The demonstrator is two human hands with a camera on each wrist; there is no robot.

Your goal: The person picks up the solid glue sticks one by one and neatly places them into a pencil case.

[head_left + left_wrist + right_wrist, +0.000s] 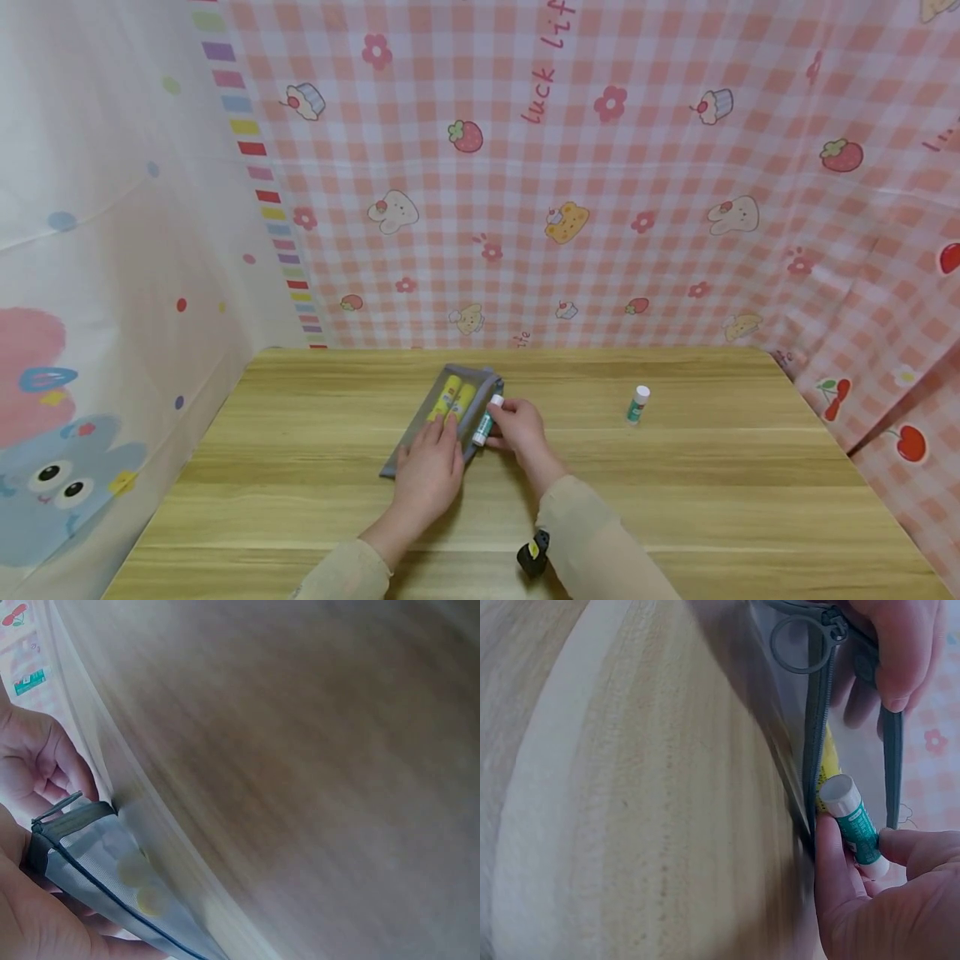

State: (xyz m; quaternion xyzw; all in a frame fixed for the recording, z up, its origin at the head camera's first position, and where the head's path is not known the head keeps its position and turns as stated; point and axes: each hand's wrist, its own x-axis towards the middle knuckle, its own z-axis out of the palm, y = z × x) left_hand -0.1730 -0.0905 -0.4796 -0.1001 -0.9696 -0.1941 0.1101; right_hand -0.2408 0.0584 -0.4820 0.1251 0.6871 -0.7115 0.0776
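Observation:
A grey mesh zip pouch (418, 427) lies on the table with two yellow sticks (450, 390) showing through it. My left hand (431, 471) lies over the near part of the pouch. In the right wrist view, its thumb and fingers grip the pouch's edge by the parted zip (815, 742). My right hand (525, 429) pinches a green-and-white glue stick (855, 829) between thumb and fingers, right at the zip opening. One yellow stick (829, 761) shows inside the opening, behind the glue stick.
A second green-and-white glue stick (637, 406) stands upright on the wooden table (712, 500), to the right of the hands. A small black object (532, 556) sits by the right sleeve. Patterned cloth (525, 183) hangs behind the table and along both sides.

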